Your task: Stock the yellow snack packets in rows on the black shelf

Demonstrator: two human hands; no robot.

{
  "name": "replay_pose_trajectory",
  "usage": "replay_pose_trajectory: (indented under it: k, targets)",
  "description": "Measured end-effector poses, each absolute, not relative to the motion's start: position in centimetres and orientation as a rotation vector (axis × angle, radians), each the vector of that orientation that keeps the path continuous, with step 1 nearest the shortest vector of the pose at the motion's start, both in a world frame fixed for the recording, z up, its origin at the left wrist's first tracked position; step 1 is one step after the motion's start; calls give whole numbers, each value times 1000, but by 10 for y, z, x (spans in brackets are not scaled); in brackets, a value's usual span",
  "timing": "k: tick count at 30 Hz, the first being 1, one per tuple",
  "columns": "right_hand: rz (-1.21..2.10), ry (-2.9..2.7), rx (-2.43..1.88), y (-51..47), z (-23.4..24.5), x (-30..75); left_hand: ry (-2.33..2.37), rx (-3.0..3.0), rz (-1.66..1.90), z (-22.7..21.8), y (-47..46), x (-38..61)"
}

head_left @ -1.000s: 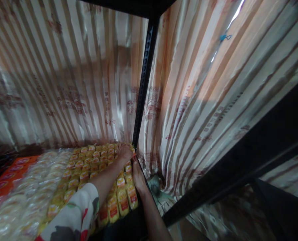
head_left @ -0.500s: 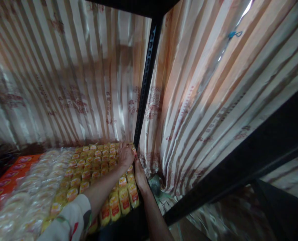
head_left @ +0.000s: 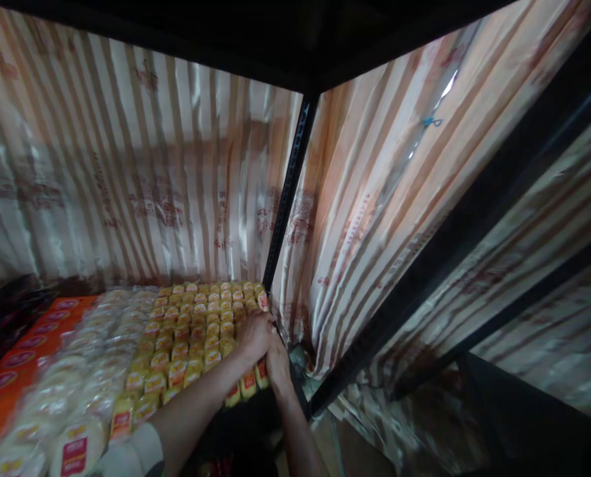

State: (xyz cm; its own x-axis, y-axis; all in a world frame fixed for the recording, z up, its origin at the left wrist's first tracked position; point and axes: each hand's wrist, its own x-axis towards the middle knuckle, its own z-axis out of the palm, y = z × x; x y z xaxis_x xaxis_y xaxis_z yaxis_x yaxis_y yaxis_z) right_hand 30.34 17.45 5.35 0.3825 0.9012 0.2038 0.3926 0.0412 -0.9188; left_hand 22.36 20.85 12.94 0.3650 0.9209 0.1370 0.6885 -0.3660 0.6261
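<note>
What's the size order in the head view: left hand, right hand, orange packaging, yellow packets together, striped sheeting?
1. Striped sheeting
2. Yellow packets together
3. Orange packaging
4. Left hand, right hand: too alike to rank

Lower centre of frame: packets (head_left: 196,334) in rows, my left fingers (head_left: 264,322) and right fingers (head_left: 275,341) together at their right edge. Discs (head_left: 84,371) left of these; packaging (head_left: 32,341) farther left. Behind rows: sheeting (head_left: 186,165); post (head_left: 288,189) at rear right corner.

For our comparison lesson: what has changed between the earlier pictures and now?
The left hand and right hand have drawn back from the post toward the person, along the yellow packs. The corner pack is now uncovered, apparently let go; any new grip is hidden. White packs stayed put.
</note>
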Motion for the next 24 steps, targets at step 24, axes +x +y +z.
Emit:
replay_pose_trajectory:
  k: [24]
  targets:
    - [650, -1440, -1611, -11, 2, 137, 1443, 1772, 899, 51, 9, 47]
